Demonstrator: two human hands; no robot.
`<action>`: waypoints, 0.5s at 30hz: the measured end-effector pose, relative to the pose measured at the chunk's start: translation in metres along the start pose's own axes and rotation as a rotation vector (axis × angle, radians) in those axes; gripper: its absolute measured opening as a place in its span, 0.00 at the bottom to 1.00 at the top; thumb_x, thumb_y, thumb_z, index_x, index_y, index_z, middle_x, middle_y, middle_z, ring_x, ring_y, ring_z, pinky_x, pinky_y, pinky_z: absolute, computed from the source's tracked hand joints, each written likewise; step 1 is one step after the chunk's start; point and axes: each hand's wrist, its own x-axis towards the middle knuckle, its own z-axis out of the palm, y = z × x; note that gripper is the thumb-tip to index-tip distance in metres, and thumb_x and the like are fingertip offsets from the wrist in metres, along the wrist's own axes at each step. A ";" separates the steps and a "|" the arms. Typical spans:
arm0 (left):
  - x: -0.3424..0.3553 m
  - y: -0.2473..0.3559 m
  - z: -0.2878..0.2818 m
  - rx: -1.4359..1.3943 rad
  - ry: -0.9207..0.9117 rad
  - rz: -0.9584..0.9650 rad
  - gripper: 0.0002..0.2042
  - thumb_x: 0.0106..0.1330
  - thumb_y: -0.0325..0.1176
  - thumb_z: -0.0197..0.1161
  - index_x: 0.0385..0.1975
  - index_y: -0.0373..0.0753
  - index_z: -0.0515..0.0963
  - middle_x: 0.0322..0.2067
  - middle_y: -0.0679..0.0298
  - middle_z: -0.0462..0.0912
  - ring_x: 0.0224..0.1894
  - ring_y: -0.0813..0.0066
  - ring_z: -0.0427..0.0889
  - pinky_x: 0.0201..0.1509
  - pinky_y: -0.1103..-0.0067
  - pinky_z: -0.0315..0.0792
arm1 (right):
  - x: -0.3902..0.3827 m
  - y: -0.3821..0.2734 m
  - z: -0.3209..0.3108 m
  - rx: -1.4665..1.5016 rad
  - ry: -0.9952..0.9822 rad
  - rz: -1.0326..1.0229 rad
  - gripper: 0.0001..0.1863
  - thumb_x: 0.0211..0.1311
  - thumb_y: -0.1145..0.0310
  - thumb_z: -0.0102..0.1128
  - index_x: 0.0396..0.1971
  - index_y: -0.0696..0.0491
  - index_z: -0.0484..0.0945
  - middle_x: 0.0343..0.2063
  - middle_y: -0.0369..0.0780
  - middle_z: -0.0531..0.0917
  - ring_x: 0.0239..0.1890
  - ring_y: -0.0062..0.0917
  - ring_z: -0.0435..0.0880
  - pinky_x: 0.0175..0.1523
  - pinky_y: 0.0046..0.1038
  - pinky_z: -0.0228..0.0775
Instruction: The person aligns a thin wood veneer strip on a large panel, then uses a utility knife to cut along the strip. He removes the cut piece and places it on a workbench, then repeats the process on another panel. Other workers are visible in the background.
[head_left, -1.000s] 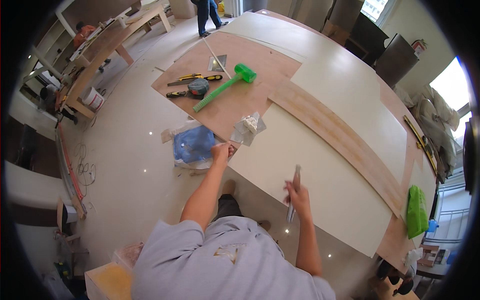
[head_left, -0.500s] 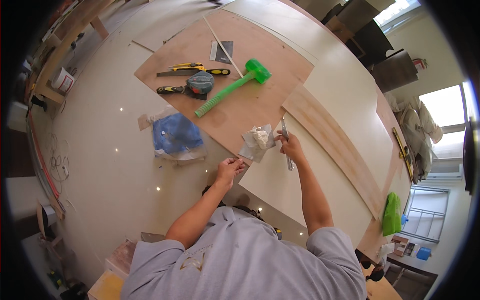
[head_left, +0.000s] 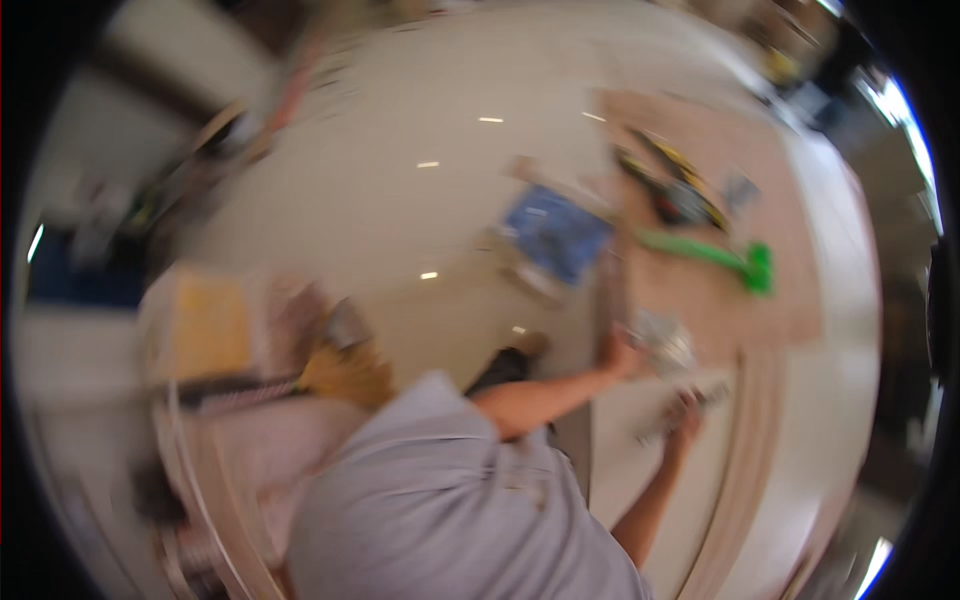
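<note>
Strong motion blur covers the head view. My right hand [head_left: 685,418] is closed round a slim grey metal tool [head_left: 655,425], whose ends stick out on both sides; its exact kind is smeared. My left hand [head_left: 622,353] is at the near edge of the brown board [head_left: 775,325], beside a grey sheet bearing a whitish lump [head_left: 672,345]. Its fingers are too blurred to read. On the board lie a green mallet [head_left: 755,268], a dark grey and red tape measure [head_left: 685,203] and blurred yellow-and-black hand tools [head_left: 672,160].
A blue package [head_left: 555,232] in a pale wrapper lies on the shiny floor [head_left: 400,210] left of the board. Long wooden strips [head_left: 745,450] rest on a white panel at the right. A cluttered surface with a yellow block [head_left: 212,325] stands at the left.
My view has swung to the left, so the board, tools and both hands sit further right and everything is smeared. The grey tool is still in my right hand.
</note>
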 end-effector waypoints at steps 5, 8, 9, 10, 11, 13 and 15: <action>-0.027 0.026 0.000 0.094 -0.052 -0.036 0.25 0.47 0.39 0.68 0.41 0.35 0.66 0.40 0.50 0.74 0.43 0.51 0.75 0.44 0.63 0.70 | -0.009 -0.003 -0.015 0.157 0.014 0.021 0.21 0.59 0.65 0.56 0.52 0.52 0.68 0.30 0.36 0.78 0.20 0.14 0.68 0.22 0.16 0.63; -0.026 0.025 0.006 0.193 0.118 0.023 0.27 0.49 0.39 0.66 0.47 0.36 0.63 0.42 0.49 0.73 0.43 0.50 0.75 0.45 0.63 0.71 | -0.009 -0.011 -0.008 0.074 0.019 0.016 0.23 0.60 0.64 0.56 0.54 0.54 0.66 0.35 0.40 0.80 0.21 0.16 0.68 0.23 0.17 0.64; -0.020 0.019 0.004 0.142 0.069 -0.006 0.29 0.51 0.37 0.63 0.51 0.35 0.60 0.43 0.48 0.73 0.45 0.50 0.74 0.47 0.62 0.69 | -0.006 -0.009 -0.001 0.047 0.038 -0.022 0.23 0.61 0.62 0.54 0.54 0.55 0.65 0.38 0.43 0.80 0.21 0.17 0.68 0.26 0.19 0.66; -0.019 0.020 0.005 0.136 0.094 0.023 0.27 0.51 0.35 0.62 0.51 0.35 0.61 0.44 0.47 0.72 0.47 0.50 0.73 0.49 0.60 0.68 | 0.003 -0.006 -0.003 0.017 0.047 -0.033 0.24 0.62 0.60 0.52 0.55 0.55 0.64 0.41 0.44 0.80 0.25 0.19 0.71 0.28 0.20 0.68; -0.012 0.023 0.002 0.129 0.009 -0.039 0.26 0.52 0.35 0.60 0.50 0.34 0.62 0.46 0.46 0.71 0.50 0.50 0.71 0.52 0.61 0.66 | 0.014 -0.003 -0.004 0.015 0.066 0.002 0.24 0.62 0.59 0.50 0.55 0.55 0.65 0.41 0.44 0.80 0.29 0.20 0.74 0.30 0.22 0.69; -0.005 0.019 -0.004 0.262 -0.028 -0.054 0.33 0.54 0.40 0.59 0.56 0.27 0.58 0.52 0.42 0.67 0.56 0.50 0.67 0.60 0.66 0.61 | 0.002 -0.020 0.025 -0.021 0.058 0.058 0.24 0.61 0.58 0.51 0.54 0.56 0.66 0.45 0.44 0.78 0.34 0.25 0.76 0.38 0.25 0.71; 0.011 0.010 -0.016 0.201 -0.184 -0.128 0.35 0.49 0.40 0.65 0.53 0.23 0.60 0.51 0.41 0.69 0.55 0.53 0.69 0.59 0.69 0.63 | -0.016 -0.049 0.053 -0.047 -0.005 0.016 0.25 0.61 0.58 0.53 0.52 0.59 0.65 0.41 0.42 0.79 0.30 0.20 0.75 0.36 0.22 0.69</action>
